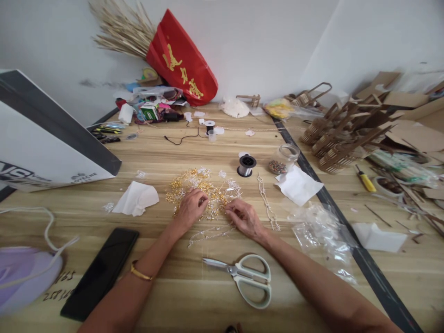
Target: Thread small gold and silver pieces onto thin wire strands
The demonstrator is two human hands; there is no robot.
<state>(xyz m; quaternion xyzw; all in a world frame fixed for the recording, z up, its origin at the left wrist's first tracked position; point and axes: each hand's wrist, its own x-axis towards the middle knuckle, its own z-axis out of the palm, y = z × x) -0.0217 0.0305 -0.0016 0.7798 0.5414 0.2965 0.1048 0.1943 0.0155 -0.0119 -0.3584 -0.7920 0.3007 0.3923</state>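
A loose pile of gold and silver beaded pieces (196,178) lies in the middle of the wooden table. At its near left edge is my left hand (192,206), its fingers curled together over the beads; what they pinch, if anything, is too small to name. My right hand (244,217) sits at the pile's near right side, thumb and fingertips pressed together, their content likewise unclear. A thin silver chain (208,235) lies just below both hands. Nearer to me are scissors (243,275) with pale handles. To the right stretches another beaded chain (266,203).
A wire spool (246,165) and a glass jar of beads (283,159) stand behind the pile. White papers (136,199) and plastic bags (322,226) flank it. A black phone (100,273) lies left, below a large box (52,138). Small wooden baskets (342,134) crowd the right.
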